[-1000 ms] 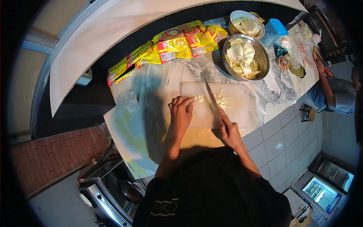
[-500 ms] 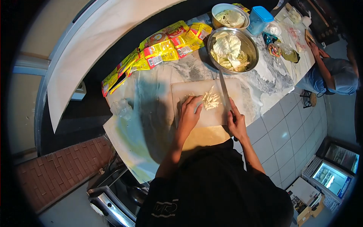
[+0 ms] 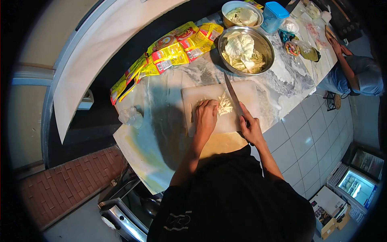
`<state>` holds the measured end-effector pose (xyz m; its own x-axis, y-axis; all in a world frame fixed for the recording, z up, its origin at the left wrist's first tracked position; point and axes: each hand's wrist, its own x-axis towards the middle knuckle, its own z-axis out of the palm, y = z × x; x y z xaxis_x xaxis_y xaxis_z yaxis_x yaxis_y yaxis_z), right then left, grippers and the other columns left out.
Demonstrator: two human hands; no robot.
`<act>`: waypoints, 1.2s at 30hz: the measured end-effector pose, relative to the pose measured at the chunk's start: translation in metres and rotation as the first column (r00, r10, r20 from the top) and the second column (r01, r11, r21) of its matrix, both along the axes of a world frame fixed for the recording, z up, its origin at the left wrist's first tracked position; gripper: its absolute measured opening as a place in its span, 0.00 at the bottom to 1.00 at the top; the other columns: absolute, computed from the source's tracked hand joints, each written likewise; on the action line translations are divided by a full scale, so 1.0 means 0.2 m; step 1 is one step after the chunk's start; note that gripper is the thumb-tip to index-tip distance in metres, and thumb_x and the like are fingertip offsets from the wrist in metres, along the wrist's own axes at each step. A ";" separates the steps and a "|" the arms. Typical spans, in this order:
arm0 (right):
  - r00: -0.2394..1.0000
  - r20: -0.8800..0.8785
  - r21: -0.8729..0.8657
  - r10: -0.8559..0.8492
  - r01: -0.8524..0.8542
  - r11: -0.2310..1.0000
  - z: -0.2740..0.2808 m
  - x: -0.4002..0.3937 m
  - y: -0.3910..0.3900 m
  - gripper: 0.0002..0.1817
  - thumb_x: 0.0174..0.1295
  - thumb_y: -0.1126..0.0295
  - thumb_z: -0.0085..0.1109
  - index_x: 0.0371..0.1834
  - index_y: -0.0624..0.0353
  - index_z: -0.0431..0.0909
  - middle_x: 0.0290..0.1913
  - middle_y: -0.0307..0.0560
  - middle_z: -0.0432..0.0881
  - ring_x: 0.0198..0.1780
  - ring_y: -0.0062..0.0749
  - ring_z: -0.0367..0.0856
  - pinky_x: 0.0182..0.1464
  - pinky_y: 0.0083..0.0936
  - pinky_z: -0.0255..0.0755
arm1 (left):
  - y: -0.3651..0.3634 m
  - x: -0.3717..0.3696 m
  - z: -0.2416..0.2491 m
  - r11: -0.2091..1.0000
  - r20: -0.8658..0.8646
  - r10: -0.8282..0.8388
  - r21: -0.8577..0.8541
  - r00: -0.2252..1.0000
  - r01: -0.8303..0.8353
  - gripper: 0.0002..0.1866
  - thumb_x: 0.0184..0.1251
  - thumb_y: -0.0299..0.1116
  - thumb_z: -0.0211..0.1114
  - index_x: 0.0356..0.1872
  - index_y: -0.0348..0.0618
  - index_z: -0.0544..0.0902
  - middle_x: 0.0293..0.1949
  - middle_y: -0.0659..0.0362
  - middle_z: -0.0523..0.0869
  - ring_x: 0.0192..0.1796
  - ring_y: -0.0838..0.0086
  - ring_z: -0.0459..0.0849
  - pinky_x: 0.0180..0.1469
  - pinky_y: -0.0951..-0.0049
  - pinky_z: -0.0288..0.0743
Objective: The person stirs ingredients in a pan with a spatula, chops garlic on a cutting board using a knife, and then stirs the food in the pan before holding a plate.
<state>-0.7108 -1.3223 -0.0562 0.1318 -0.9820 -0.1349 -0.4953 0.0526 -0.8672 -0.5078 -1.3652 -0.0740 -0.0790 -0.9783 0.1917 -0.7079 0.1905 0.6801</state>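
My right hand (image 3: pixel 250 128) grips the handle of a long knife (image 3: pixel 234 95), whose blade points up and left over the right part of the white cutting board (image 3: pixel 246 89). Beside the blade lies a small heap of pale cut strips (image 3: pixel 224 104). My left hand (image 3: pixel 207 116) rests on the board just left of the heap, fingers curled together; what is under them is hidden. Beyond the board, a steel bowl (image 3: pixel 269 51) contains cabbage leaves (image 3: pixel 240 47).
Yellow and red packets (image 3: pixel 169 55) lie along the counter's back edge. A second bowl (image 3: pixel 226 9), a blue-lidded container (image 3: pixel 275 17) and small bags stand at the back right. Another person (image 3: pixel 356 74) works at the far right. A clear plastic bag (image 3: pixel 131 117) lies left.
My left fingers have drawn closer together against the heap. The knife has turned, its tip now farther left and away from the steel bowl. The whole view has shifted slightly.
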 end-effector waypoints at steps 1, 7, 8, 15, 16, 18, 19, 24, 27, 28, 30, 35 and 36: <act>1.000 0.002 0.005 0.003 -0.003 1.000 0.00 0.00 0.00 0.31 0.67 0.73 0.49 0.76 0.48 0.61 0.24 0.62 0.80 0.22 0.54 0.81 0.31 0.36 0.73 | 0.01 0.02 0.00 1.000 -0.044 0.011 -0.012 0.999 -0.011 0.10 0.56 0.22 0.68 0.41 0.39 0.84 0.38 0.51 0.85 0.40 0.56 0.81 0.45 0.61 0.74; 1.000 0.023 -0.117 0.022 -0.019 0.993 -0.05 0.01 0.01 0.32 0.67 0.76 0.50 0.76 0.50 0.62 0.18 0.47 0.73 0.16 0.24 0.67 0.25 0.22 0.64 | 0.10 0.20 0.04 0.982 -0.353 0.169 0.145 0.920 -0.124 0.16 0.65 0.20 0.63 0.54 0.41 0.80 0.32 0.59 0.83 0.31 0.75 0.76 0.37 0.75 0.73; 0.999 0.025 -0.116 0.038 -0.035 0.993 -0.05 0.01 0.01 0.32 0.67 0.76 0.50 0.76 0.50 0.62 0.18 0.47 0.73 0.16 0.24 0.67 0.25 0.22 0.64 | 0.13 0.24 0.04 0.977 -0.453 0.193 0.166 0.870 -0.131 0.15 0.67 0.21 0.62 0.54 0.40 0.80 0.32 0.61 0.83 0.31 0.79 0.75 0.36 0.77 0.72; 0.976 -0.001 -0.166 0.216 -0.213 0.963 -0.02 0.12 0.08 0.34 0.64 0.81 0.49 0.76 0.52 0.61 0.23 0.55 0.77 0.20 0.44 0.78 0.31 0.32 0.74 | 0.21 0.44 -0.12 0.953 -0.646 0.302 0.227 0.701 -0.201 0.09 0.69 0.25 0.64 0.48 0.36 0.83 0.36 0.61 0.86 0.38 0.84 0.82 0.41 0.83 0.76; 0.965 0.004 -0.182 0.261 -0.256 0.950 -0.03 0.15 0.10 0.35 0.63 0.81 0.49 0.77 0.51 0.60 0.24 0.56 0.78 0.22 0.47 0.79 0.32 0.35 0.75 | 0.20 0.44 -0.12 0.944 -0.638 0.331 0.238 0.695 -0.230 0.08 0.68 0.25 0.65 0.46 0.36 0.84 0.36 0.59 0.88 0.38 0.82 0.84 0.43 0.82 0.77; 0.952 0.005 -0.194 0.306 -0.300 0.934 -0.04 0.20 0.13 0.36 0.62 0.81 0.50 0.77 0.50 0.59 0.24 0.58 0.79 0.23 0.50 0.81 0.34 0.38 0.76 | 0.19 0.44 -0.15 0.940 -0.565 0.341 0.207 0.752 -0.271 0.08 0.67 0.26 0.66 0.45 0.36 0.85 0.36 0.57 0.89 0.38 0.80 0.85 0.42 0.80 0.78; 0.940 -0.009 -0.100 0.342 -0.341 0.935 -0.04 0.22 0.15 0.39 0.60 0.82 0.51 0.78 0.50 0.55 0.28 0.61 0.79 0.27 0.56 0.79 0.35 0.43 0.74 | 0.18 0.43 -0.17 0.937 -0.485 0.348 0.170 0.802 -0.304 0.08 0.66 0.26 0.68 0.44 0.37 0.85 0.36 0.55 0.90 0.37 0.78 0.87 0.41 0.78 0.79; 0.913 -0.066 0.028 0.403 -0.402 0.915 -0.07 0.27 0.16 0.44 0.58 0.81 0.52 0.80 0.48 0.49 0.30 0.65 0.78 0.30 0.62 0.77 0.36 0.49 0.72 | 0.14 0.38 -0.14 0.929 -0.367 0.369 0.122 0.854 -0.350 0.08 0.66 0.29 0.68 0.43 0.38 0.86 0.38 0.53 0.90 0.38 0.74 0.89 0.40 0.74 0.79; 0.922 -0.039 0.053 0.385 -0.383 0.922 -0.01 0.29 0.14 0.43 0.59 0.81 0.52 0.80 0.46 0.50 0.29 0.65 0.78 0.29 0.62 0.78 0.35 0.49 0.73 | 0.12 0.36 -0.09 0.923 -0.351 0.385 0.123 0.854 -0.365 0.08 0.66 0.30 0.69 0.43 0.39 0.87 0.39 0.53 0.91 0.39 0.74 0.89 0.38 0.75 0.77; 0.920 -0.051 0.059 0.389 -0.386 0.921 0.00 0.29 0.13 0.44 0.59 0.81 0.52 0.80 0.46 0.49 0.28 0.65 0.78 0.28 0.63 0.77 0.35 0.49 0.73 | 0.12 0.35 -0.10 0.927 -0.373 0.371 0.087 0.850 -0.366 0.08 0.66 0.30 0.69 0.43 0.40 0.87 0.39 0.53 0.91 0.39 0.74 0.89 0.37 0.75 0.75; 0.916 -0.064 0.069 0.395 -0.391 0.918 0.00 0.29 0.13 0.44 0.59 0.81 0.52 0.80 0.45 0.49 0.28 0.65 0.78 0.27 0.63 0.77 0.34 0.50 0.72 | 0.13 0.34 -0.09 0.923 -0.346 0.384 0.109 0.856 -0.369 0.08 0.65 0.29 0.69 0.42 0.40 0.87 0.39 0.54 0.91 0.39 0.75 0.89 0.37 0.77 0.74; 0.938 -0.065 0.016 0.340 -0.340 0.940 0.02 0.32 0.12 0.42 0.61 0.82 0.50 0.79 0.44 0.52 0.23 0.64 0.78 0.25 0.62 0.79 0.32 0.46 0.73 | 0.13 0.31 -0.05 0.908 -0.302 0.419 0.121 0.856 -0.401 0.07 0.63 0.27 0.71 0.41 0.41 0.87 0.37 0.56 0.91 0.37 0.75 0.88 0.36 0.77 0.73; 0.939 -0.065 0.018 0.339 -0.339 0.941 0.02 0.32 0.12 0.42 0.61 0.82 0.50 0.79 0.44 0.52 0.23 0.64 0.78 0.25 0.62 0.79 0.32 0.46 0.73 | 0.12 0.30 -0.07 0.901 -0.322 0.431 0.119 0.843 -0.416 0.08 0.62 0.27 0.71 0.42 0.41 0.87 0.37 0.56 0.90 0.36 0.74 0.87 0.37 0.76 0.74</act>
<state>-0.6462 -1.2983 -0.0531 0.4473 -0.8798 -0.1607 -0.5407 -0.1229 -0.8322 -0.4475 -1.3404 -0.0880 0.4061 -0.9095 0.0893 -0.4433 -0.1106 0.8895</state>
